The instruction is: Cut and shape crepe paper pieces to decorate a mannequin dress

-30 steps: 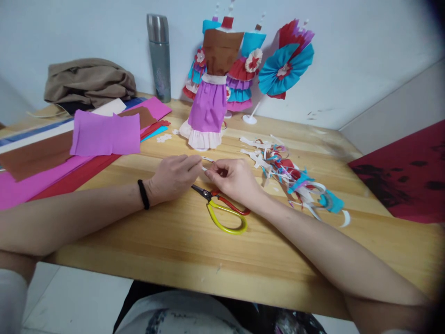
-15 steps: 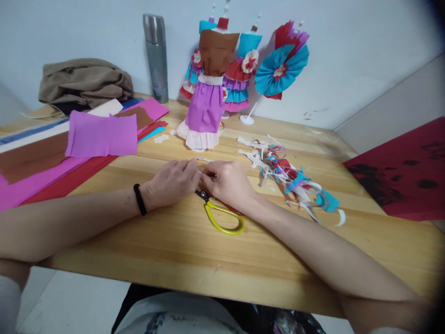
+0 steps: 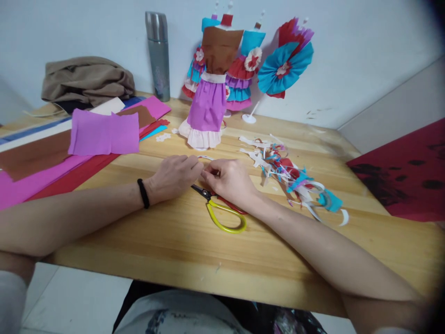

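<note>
My left hand [image 3: 175,175], a black band on its wrist, is closed near the middle of the table. Its fingertips meet those of my right hand [image 3: 231,180], which is pinched; whatever lies between them is too small to make out. A thin white strip [image 3: 206,157] shows just behind the fingers. Beneath and in front of my right hand lie scissors [image 3: 226,222] with one yellow and one red handle, blades pointing left. Behind the hands stands a dress form [image 3: 208,99] with a brown top, purple skirt and pale ruffled hem.
Coloured paper sheets [image 3: 104,134] lie at the left, below a brown cloth [image 3: 86,81]. A flask [image 3: 159,60] stands near the wall. More paper dresses [image 3: 239,69] and a blue paper fan [image 3: 283,69] stand behind. Paper scraps [image 3: 288,171] lie at the right.
The view has shifted slightly. My left hand has drawn back a little from the scissors, so more of their blades shows. The fingertips stay together.
</note>
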The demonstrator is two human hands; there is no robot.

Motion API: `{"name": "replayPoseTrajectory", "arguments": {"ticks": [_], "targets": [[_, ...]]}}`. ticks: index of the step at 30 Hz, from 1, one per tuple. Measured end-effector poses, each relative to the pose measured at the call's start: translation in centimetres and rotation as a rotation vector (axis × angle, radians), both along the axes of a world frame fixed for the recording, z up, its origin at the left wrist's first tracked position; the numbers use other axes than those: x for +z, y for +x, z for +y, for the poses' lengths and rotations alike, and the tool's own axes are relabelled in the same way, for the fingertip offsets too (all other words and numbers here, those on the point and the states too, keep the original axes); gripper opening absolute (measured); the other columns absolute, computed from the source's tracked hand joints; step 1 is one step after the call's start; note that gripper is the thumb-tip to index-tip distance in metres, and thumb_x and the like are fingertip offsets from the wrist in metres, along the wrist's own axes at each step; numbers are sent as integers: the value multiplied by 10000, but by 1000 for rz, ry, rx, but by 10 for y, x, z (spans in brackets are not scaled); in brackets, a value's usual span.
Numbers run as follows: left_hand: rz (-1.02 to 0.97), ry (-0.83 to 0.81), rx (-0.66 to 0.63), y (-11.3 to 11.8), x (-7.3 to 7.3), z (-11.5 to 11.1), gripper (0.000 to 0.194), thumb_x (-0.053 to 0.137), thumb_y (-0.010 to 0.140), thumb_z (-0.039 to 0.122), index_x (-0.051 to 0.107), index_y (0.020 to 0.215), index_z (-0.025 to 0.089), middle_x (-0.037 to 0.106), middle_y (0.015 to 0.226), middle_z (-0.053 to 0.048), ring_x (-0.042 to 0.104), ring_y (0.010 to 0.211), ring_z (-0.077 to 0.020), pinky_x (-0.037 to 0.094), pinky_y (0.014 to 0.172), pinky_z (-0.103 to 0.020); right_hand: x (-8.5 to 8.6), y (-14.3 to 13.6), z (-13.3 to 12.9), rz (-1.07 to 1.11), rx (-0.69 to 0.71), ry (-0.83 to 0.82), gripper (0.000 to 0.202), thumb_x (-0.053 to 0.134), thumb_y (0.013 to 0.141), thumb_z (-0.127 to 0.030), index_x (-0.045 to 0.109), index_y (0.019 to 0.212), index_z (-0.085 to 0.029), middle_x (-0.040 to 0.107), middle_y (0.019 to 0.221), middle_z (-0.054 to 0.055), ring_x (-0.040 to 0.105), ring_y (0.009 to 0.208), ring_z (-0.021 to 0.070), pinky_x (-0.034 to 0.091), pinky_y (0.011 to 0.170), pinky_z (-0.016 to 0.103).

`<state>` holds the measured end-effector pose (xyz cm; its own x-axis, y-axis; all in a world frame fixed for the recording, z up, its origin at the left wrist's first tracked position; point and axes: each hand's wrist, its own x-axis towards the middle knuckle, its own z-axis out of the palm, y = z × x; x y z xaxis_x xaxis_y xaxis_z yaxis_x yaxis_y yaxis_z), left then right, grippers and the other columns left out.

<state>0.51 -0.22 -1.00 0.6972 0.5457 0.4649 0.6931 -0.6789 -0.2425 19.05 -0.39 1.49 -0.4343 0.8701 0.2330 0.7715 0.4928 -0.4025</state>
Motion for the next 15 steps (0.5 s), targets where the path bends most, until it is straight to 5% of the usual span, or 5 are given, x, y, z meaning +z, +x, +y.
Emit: {"name": "replayPoseTrajectory", "arguments": {"ticks": [15], "targets": [[-254, -241, 173, 4, 7, 0, 146, 540, 856, 206, 572, 715, 190, 635, 670, -21, 543, 586, -157, 320, 518, -304, -4, 6, 3, 17, 14, 71, 207, 615, 872, -223, 715, 701, -163, 707, 671, 53, 555, 589, 144, 328, 594, 273]]}}
